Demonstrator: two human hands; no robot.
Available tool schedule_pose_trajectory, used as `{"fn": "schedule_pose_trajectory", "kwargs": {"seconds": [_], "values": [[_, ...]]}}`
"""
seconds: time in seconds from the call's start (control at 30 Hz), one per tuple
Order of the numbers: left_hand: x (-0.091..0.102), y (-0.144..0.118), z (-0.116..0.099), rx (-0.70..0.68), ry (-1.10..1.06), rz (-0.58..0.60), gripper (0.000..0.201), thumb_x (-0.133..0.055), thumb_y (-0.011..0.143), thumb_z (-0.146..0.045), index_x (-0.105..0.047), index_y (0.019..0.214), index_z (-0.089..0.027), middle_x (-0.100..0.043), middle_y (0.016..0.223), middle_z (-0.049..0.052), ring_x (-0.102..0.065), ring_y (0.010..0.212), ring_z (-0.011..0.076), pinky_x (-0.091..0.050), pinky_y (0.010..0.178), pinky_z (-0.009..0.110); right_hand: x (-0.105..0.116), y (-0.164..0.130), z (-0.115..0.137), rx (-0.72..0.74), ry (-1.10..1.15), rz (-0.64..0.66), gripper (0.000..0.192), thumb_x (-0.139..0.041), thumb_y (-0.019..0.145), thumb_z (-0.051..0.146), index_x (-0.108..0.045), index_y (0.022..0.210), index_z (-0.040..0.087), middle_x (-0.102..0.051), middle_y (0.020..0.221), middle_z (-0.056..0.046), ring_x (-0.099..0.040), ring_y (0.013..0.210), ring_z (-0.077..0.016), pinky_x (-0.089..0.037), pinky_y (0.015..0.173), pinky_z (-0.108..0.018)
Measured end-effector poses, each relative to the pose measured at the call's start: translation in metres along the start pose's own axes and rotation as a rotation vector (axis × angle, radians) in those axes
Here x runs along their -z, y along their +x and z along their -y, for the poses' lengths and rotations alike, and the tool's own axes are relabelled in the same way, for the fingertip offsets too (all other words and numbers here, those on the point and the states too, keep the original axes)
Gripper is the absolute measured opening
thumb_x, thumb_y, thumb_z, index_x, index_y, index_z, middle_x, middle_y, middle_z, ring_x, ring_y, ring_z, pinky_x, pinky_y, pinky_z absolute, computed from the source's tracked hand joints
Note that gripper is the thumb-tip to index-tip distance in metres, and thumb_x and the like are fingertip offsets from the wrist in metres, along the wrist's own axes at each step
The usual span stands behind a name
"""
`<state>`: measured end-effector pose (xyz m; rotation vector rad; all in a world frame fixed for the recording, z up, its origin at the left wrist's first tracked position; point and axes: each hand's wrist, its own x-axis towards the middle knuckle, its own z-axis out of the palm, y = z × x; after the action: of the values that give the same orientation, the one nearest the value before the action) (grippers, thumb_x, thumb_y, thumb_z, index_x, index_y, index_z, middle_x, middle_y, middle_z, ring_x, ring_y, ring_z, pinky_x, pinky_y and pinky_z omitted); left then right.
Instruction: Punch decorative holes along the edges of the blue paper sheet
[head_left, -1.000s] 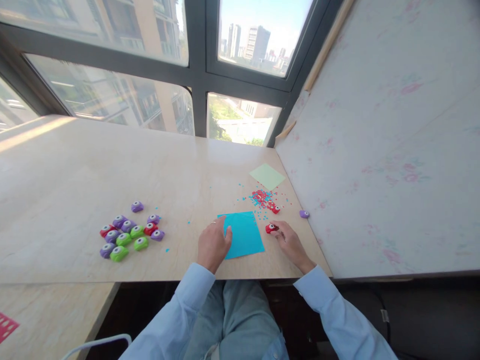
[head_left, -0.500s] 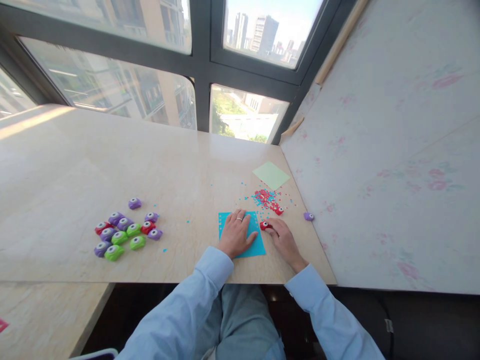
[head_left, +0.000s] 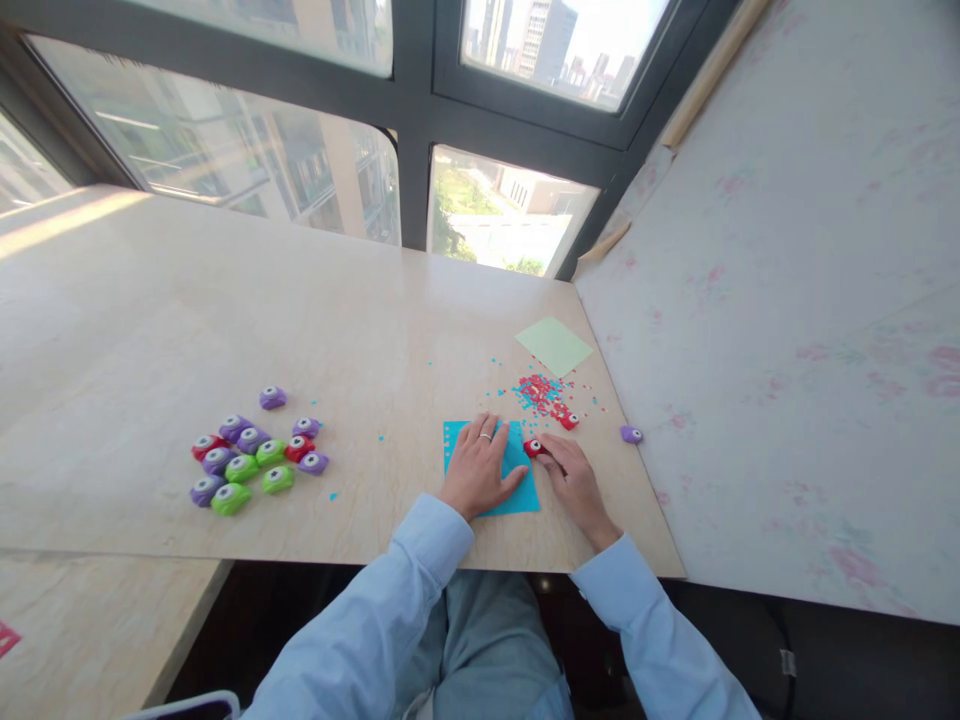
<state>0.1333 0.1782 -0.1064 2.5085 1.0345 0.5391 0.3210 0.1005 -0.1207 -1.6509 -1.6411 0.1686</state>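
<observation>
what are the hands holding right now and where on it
The right hand pinches the small red punch at its near end, at the blue paper's right edge. The left hand holds nothing; it lies flat on the paper.

I am looking at a high-rise room, a flat or an office, set up as a small craft corner. The pale marble-look tabletop [head_left: 225, 300] runs up to a dark-framed window [head_left: 412, 110] far beyond my hands, with tower blocks and trees below. Left of my hands lies a cluster of small purple, green and red plastic paper punches [head_left: 251, 460]; just past them are scattered red and blue paper bits [head_left: 536, 390] and a pale green paper square [head_left: 553, 346].
</observation>
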Motion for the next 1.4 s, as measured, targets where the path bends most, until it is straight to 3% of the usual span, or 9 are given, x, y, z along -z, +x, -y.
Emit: {"fn": "schedule_pose_trajectory", "kwargs": {"seconds": [0.2,0.43,0.8,1.17,1.4], "values": [[0.0,-0.001,0.002,-0.019,-0.046,-0.028,0.067,-0.062,0.086,-0.049,-0.046,0.14,-0.013,-0.049,0.145,0.019,-0.033,0.142,0.0344,-0.03,0.114,0.052,0.0,-0.002,0.002,-0.01,-0.039,0.0,0.03,-0.049,0.097,0.03,-0.069,0.119,0.023,-0.071,0.116,-0.01,-0.063,0.108,-0.026,-0.051,0.097,-0.049],[0.001,0.0,0.002,-0.024,-0.017,-0.058,0.048,-0.058,0.09,-0.04,-0.055,0.132,-0.017,-0.053,0.14,0.017,-0.04,0.137,0.0343,-0.035,0.111,0.051,0.0,-0.002,0.005,-0.009,-0.108,-0.023,0.03,-0.049,0.096,0.03,-0.068,0.118,0.022,-0.071,0.115,-0.011,-0.063,0.108,-0.027,-0.05,0.097,-0.05],[0.003,-0.001,0.002,-0.025,-0.05,-0.075,0.047,-0.06,0.089,-0.038,-0.055,0.13,-0.016,-0.054,0.136,0.017,-0.043,0.134,0.0334,-0.036,0.11,0.05,-0.001,-0.001,0.005,0.028,-0.171,-0.023,0.034,-0.045,0.097,0.026,-0.066,0.123,0.021,-0.071,0.116,-0.011,-0.063,0.107,-0.0266,-0.05,0.096,-0.049],[0.002,-0.002,0.002,-0.024,-0.056,-0.063,0.044,-0.06,0.088,-0.038,-0.057,0.127,-0.017,-0.052,0.139,0.019,-0.041,0.136,0.0332,-0.035,0.111,0.052,0.0,-0.001,0.008,-0.009,-0.166,0.013,0.042,-0.05,0.097,0.041,-0.059,0.132,0.021,-0.069,0.121,-0.013,-0.061,0.111,-0.0279,-0.049,0.097,-0.05],[0.002,-0.002,0.002,-0.027,-0.056,-0.07,0.04,-0.06,0.088,-0.038,-0.06,0.123,-0.018,-0.053,0.138,0.018,-0.04,0.136,0.0334,-0.035,0.11,0.053,0.002,0.001,0.012,-0.009,-0.131,0.012,0.033,-0.05,0.096,0.041,-0.067,0.12,0.024,-0.071,0.115,-0.01,-0.063,0.108,-0.0276,-0.049,0.097,-0.05]]}}
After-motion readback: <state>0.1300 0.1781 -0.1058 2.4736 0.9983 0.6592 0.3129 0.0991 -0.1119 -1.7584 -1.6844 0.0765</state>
